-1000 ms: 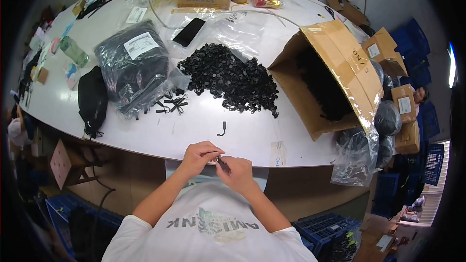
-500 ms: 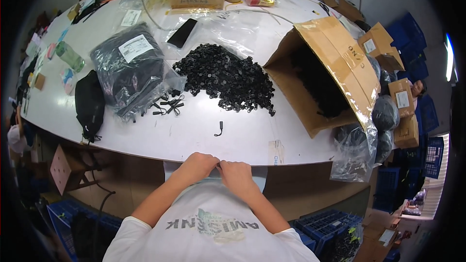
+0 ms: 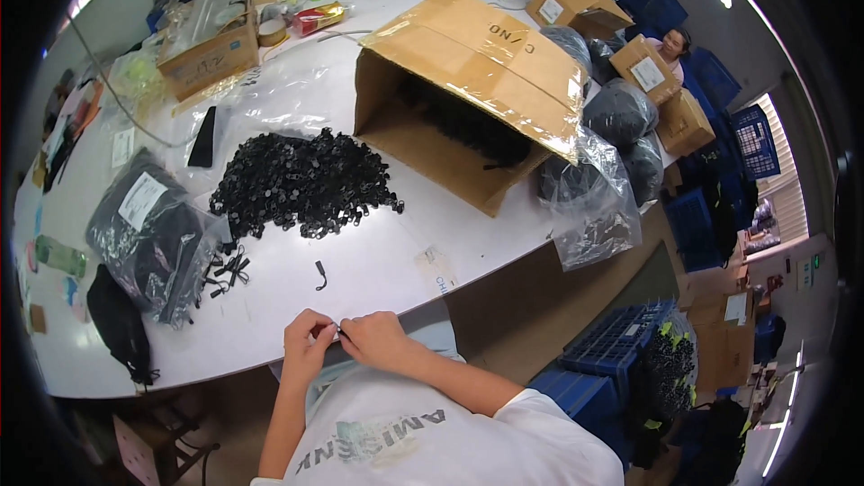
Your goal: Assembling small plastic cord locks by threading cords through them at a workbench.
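Note:
My left hand (image 3: 306, 342) and my right hand (image 3: 376, 340) meet at the near edge of the white table (image 3: 378, 261), fingertips pinched together on a small black part (image 3: 339, 332) between them. A single black part (image 3: 319, 275) lies on the table just beyond my hands. Farther out sits a large heap of small black parts (image 3: 301, 184). A few loose black parts (image 3: 227, 270) lie to its left.
An open cardboard box (image 3: 468, 99) lies on its side to the right, black goods inside. Clear bags of dark goods (image 3: 153, 234) sit at the left, another bag (image 3: 594, 198) hangs at the table's right edge. Blue crates (image 3: 621, 351) stand below. Another person (image 3: 670, 40) sits far right.
The view has swung to the right, so the table and box sit differently in frame. My hands have stayed together at the table's near edge, working the small part.

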A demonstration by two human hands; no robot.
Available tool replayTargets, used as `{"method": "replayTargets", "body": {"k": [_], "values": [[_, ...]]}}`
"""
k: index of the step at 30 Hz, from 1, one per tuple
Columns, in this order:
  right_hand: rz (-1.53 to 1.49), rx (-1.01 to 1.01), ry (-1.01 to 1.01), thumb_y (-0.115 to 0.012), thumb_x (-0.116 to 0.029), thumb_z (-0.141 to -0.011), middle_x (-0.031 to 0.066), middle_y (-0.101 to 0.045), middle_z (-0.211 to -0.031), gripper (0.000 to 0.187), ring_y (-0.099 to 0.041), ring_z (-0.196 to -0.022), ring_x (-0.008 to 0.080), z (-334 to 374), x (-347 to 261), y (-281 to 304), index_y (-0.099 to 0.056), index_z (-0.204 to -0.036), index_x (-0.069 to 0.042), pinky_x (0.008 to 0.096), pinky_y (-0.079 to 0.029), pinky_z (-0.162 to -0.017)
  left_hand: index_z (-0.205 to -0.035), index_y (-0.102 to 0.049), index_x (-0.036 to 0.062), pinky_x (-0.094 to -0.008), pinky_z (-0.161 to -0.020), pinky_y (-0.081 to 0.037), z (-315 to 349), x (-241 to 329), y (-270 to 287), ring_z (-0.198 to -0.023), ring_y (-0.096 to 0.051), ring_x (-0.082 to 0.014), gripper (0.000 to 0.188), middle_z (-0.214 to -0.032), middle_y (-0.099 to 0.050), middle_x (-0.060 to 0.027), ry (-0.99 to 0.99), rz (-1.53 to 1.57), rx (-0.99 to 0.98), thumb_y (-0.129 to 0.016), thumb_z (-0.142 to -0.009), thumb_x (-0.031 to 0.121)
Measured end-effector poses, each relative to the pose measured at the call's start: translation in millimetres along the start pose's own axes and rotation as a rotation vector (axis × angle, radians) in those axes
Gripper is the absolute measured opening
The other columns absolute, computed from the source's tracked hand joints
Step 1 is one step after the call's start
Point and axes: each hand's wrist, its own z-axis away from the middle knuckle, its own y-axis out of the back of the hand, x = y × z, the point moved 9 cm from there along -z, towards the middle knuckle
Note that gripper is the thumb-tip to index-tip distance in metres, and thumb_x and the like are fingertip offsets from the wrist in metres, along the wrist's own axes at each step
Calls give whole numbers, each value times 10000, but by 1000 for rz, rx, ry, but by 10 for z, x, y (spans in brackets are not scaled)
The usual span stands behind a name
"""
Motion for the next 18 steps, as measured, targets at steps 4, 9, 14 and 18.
{"method": "replayTargets", "body": {"k": [4,9,14,18], "values": [[-162,50,34,-627,-252,-764,106,-607,-603,181,-617,-564,319,-56,-63,128,-581,-751,-77,435,-481,-511,-825,-613,-5,-219,-646,-420,130,-85,-126,-715,-504,-84,87,-836,-552,-39,162,750,-31,-679,-771,-20],[-228,65,35,-630,-242,-735,126,-608,-601,164,-621,-582,328,-78,-66,29,-605,-744,-80,441,-488,-539,-805,-626,-7,-218,-644,-413,148,-54,-45,-696,-489,-77,149,-830,-555,-37,105,558,78,-721,-700,-55],[-412,165,1,-635,-228,-746,126,-592,-580,178,-599,-549,327,-82,-72,162,-592,-706,-60,413,-469,-522,-773,-637,-5,-243,-607,-416,132,160,188,-659,-495,-109,125,-754,-537,-45,-94,288,205,-693,-689,-79],[-742,36,-75,-631,-215,-776,136,-571,-568,217,-573,-520,321,-99,-75,132,-573,-675,-31,398,-437,-504,-790,-654,18,-274,-565,-424,131,208,388,-623,-505,-164,132,-722,-528,-78,-294,-77,403,-685,-694,-69]]}}
